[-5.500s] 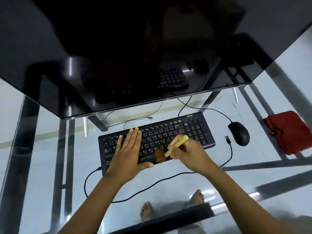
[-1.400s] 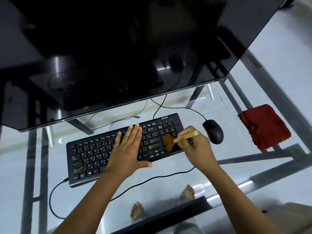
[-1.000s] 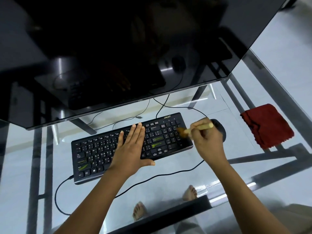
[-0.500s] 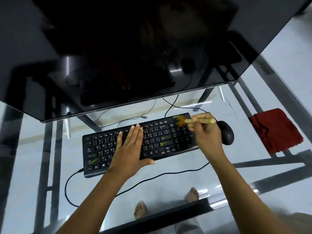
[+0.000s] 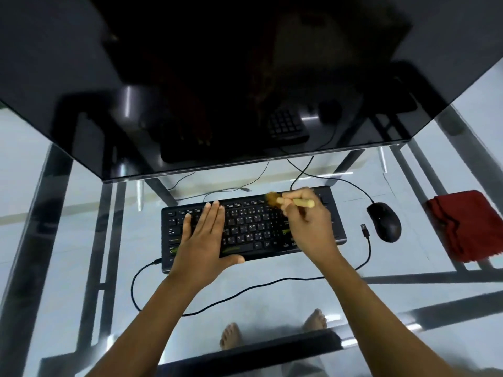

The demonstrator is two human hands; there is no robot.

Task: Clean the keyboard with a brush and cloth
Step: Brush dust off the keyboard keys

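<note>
in the middle of the frame a black keyboard (image 5: 253,227) lies on the glass desk (image 5: 68,240). the left hand (image 5: 202,240) rests flat on its left half, fingers straight. the right hand (image 5: 310,224) pinches a pale-handled brush (image 5: 303,203), its blurred bristles at the keyboard's top edge. to the right lie a black mouse (image 5: 384,222) and a red cloth (image 5: 468,224). a dark monitor (image 5: 217,77) fills the top.

keyboard (image 5: 253,227) key legends blurred, nothing legible
</note>
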